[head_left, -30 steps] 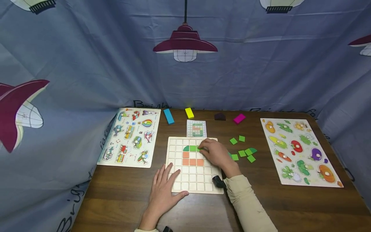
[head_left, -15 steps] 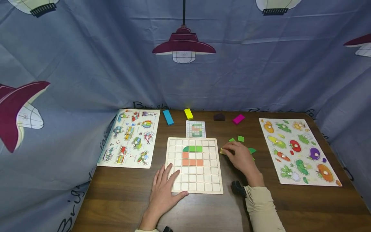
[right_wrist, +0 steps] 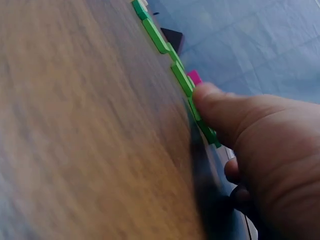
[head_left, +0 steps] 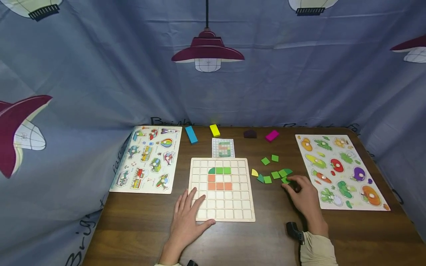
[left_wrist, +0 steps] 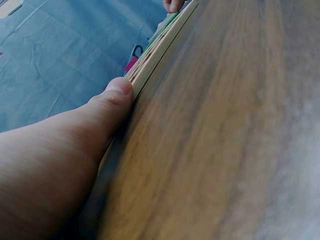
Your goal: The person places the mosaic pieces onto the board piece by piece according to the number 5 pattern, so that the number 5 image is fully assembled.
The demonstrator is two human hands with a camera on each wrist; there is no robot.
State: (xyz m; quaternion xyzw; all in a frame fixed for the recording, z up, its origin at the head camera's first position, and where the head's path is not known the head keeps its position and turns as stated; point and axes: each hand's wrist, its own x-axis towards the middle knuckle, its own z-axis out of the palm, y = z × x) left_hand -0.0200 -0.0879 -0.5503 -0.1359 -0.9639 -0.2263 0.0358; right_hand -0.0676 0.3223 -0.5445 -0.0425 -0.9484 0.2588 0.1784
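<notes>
I note the left hand [head_left: 187,218] lies flat, fingers spread, on the grid board [head_left: 221,218], likely steadying it. Beyond, the right hand [head_left: 304,195] pinches a green tile [head_left: 285,180] among loose tiles beside the board, likely selecting it.

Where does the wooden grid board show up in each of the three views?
Head: grid board at table centre, left hand flat on its near-left corner.
Left wrist: only the board's edge, a thin pale strip running up from the thumb to the top.
Right wrist: not in it; only loose green tiles by the right hand.
Shared landmark: the brown table, seen in all three.
</notes>
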